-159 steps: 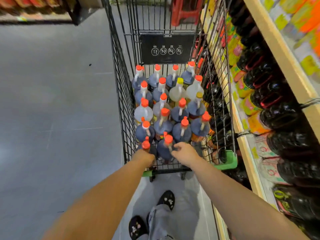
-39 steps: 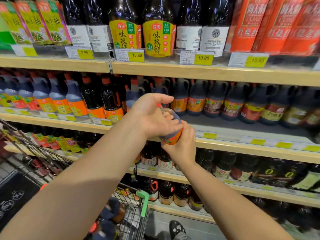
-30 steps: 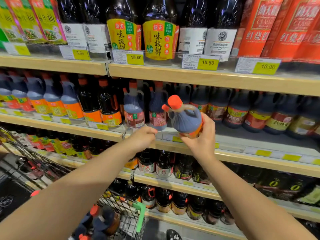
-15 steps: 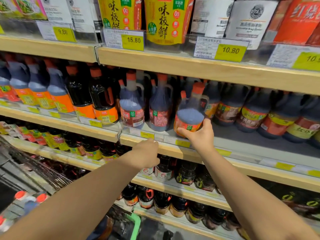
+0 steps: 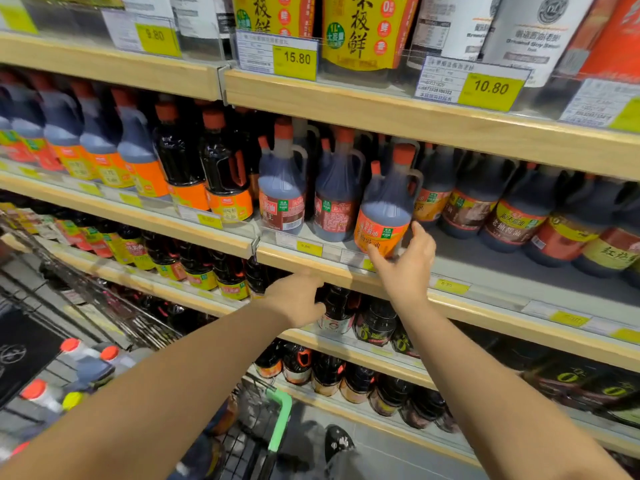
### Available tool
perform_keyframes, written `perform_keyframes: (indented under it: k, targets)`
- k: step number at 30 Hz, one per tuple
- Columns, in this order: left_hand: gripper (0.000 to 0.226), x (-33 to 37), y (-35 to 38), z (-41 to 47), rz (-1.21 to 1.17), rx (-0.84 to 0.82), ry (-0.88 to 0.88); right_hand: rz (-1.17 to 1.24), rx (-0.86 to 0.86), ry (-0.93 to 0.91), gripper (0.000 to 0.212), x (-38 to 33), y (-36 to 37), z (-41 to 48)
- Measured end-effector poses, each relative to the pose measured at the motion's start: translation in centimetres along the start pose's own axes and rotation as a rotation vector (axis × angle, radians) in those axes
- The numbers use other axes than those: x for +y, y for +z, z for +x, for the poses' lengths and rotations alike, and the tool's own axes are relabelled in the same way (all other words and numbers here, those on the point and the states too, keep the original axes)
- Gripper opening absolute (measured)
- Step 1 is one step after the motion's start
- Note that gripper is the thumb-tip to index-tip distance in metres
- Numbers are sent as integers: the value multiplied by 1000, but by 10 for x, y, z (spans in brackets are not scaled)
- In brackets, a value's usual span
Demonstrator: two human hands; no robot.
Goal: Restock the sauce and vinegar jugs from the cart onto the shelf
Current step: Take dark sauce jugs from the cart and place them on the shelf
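Note:
A dark sauce jug [image 5: 388, 209] with an orange cap and orange label stands at the front of the middle shelf [image 5: 485, 268], right of two similar jugs with red labels [image 5: 282, 199]. My right hand [image 5: 405, 268] grips its base, thumb on the right side and fingers across the lower front. My left hand [image 5: 298, 297] hangs in front of the shelf's wooden edge, fingers loosely curled, holding nothing. The cart [image 5: 114, 317] is at lower left with several orange-capped jugs [image 5: 90, 368] inside.
The shelves above and below are packed with dark sauce bottles, with yellow price tags [image 5: 294, 58] along the edges. A bare stretch of shelf lies right of the held jug, in front of more jugs [image 5: 519, 216]. The cart's green handle [image 5: 280, 420] is below my arms.
My right hand has pushed the jug further onto the shelf and set it upright beside the red-labelled jugs. My left hand stays low by the shelf edge. The view has moved closer.

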State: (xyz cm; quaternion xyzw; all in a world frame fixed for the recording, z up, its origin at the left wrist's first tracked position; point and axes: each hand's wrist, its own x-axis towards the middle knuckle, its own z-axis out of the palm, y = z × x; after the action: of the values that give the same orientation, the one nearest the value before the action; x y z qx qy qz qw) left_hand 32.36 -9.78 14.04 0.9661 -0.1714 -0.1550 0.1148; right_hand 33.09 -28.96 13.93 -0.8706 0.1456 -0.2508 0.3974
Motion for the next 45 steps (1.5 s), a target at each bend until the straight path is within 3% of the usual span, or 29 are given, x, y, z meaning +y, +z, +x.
perform_keyframes:
  k: [3, 6, 8, 14, 16, 19, 24, 30, 33, 37, 40, 45]
  targets:
    - [48, -26, 17, -50, -244, 47, -120, 59, -25, -71, 47, -13, 4, -49]
    - [36, -60, 33, -114, -482, 92, -228, 152, -275, -78, 25, -35, 19, -99]
    - [31, -81, 45, -158, -504, 78, -293, 192, -439, -85, 17, -50, 31, -136]
    - [9, -119, 94, -271, -658, 165, -619, 187, -922, -85, 20, -77, 65, -239]
    - [15, -122, 108, -298, -729, 212, -701, 210, -1041, -71, 19, -79, 74, -264]
    - [5, -123, 125, -323, -833, 270, -807, 153, -1175, -111, 13, -79, 88, -285]
    - [24, -117, 158, -320, -986, 259, -974, 76, -1366, -160, 16, -64, 117, -290]
    - [12, -96, 191, -270, -1155, 346, -1118, -109, -1422, -165, 13, -27, 154, -277]
    - [9, -92, 198, -236, -1215, 298, -1153, -162, -1470, -165, 16, -12, 170, -266]
    - [37, -97, 210, -203, -1206, 316, -1237, -207, -1497, -140, 34, 5, 190, -253]
    - [28, -108, 219, -188, -1182, 328, -1355, -209, -1527, -100, 44, 13, 206, -249]
    - [18, -122, 240, -171, -1286, 414, -1432, -141, -1561, 25, 32, 15, 231, -254]
